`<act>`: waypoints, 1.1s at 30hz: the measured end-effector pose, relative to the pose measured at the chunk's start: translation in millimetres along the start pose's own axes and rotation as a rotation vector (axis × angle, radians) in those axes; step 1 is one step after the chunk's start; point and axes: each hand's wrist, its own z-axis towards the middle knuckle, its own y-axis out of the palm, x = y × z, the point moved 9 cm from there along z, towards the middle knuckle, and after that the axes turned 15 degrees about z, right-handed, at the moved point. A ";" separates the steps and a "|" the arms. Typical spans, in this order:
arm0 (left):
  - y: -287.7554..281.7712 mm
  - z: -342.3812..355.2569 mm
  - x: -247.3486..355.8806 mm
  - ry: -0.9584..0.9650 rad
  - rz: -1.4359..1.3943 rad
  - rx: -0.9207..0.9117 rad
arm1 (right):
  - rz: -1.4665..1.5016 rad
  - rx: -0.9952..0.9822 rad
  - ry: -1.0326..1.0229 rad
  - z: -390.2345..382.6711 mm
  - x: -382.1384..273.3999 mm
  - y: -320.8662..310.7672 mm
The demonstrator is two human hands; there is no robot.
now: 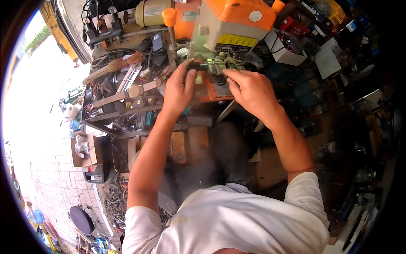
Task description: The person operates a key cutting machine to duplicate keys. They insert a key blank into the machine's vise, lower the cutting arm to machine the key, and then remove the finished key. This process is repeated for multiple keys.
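Observation:
An orange and beige key-cutting machine (243,19) stands at the far side of the bench. In its lit clamp area a key with a black head (219,80) sticks out toward me, its blade partly hidden. My left hand (179,86) is closed around a dark handle (198,66) at the left of the clamps. Just right of the key, my right hand (256,91) has its index finger and thumb drawn together at the clamp. What lies between those fingertips is too small to make out. An orange-knobbed lever (169,19) rises behind my left hand.
Left of the machine, the bench holds a wooden-handled brush (112,67), a wristwatch (134,91) and loose tools. A motor-like beige cylinder (153,13) lies behind. At the right is an open white box (284,51) with parts; below left, a cardboard box (91,152).

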 end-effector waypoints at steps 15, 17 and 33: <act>-4.1 -4.0 6.4 0.073 0.088 0.016 | -0.394 -0.285 -0.036 17.8 -38.1 15.0; -1.5 -4.5 6.8 0.107 0.069 0.045 | -0.390 -0.257 -0.056 16.0 -38.7 16.3; -3.6 -4.3 3.8 0.154 0.112 0.062 | -0.394 -0.199 -0.041 38.3 -24.0 32.6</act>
